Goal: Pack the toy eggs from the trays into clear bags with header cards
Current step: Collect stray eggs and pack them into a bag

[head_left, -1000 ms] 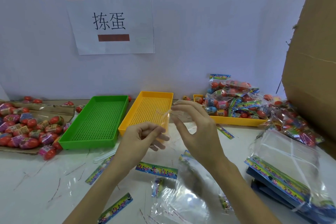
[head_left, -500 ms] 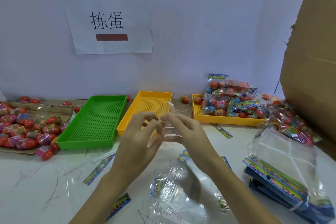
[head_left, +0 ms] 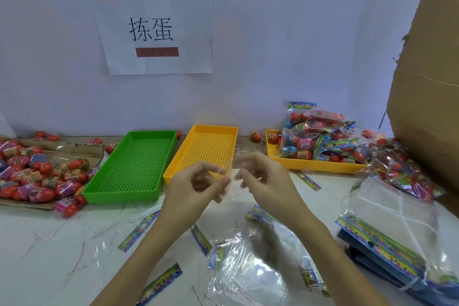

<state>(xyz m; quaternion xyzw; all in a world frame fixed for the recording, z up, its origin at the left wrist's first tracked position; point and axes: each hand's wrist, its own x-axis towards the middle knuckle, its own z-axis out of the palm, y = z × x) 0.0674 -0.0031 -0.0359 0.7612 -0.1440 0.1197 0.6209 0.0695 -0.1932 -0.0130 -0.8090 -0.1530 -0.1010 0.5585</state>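
My left hand (head_left: 196, 186) and my right hand (head_left: 267, 177) are raised side by side over the table, in front of the empty yellow tray (head_left: 188, 154). Between their fingertips they pinch a small piece of thin clear film (head_left: 227, 176); its exact shape is hard to make out. A clear bag with a header card (head_left: 253, 253) lies flat under my right forearm. Loose toy eggs (head_left: 37, 176) are heaped on cardboard at the left. The green tray (head_left: 119, 169) is empty. Filled bags of eggs (head_left: 320, 139) are piled on a second yellow tray (head_left: 310, 164).
A stack of unused clear bags with header cards (head_left: 390, 231) lies at the right. A tall cardboard box (head_left: 427, 82) stands at the far right. Loose header cards (head_left: 159, 283) and thin film strips litter the white table. A paper sign (head_left: 154, 30) hangs on the wall.
Both hands came together from a wider spread a second ago and now sit lower, fingertips nearly meeting on the clear film. The camera view shifted slightly.
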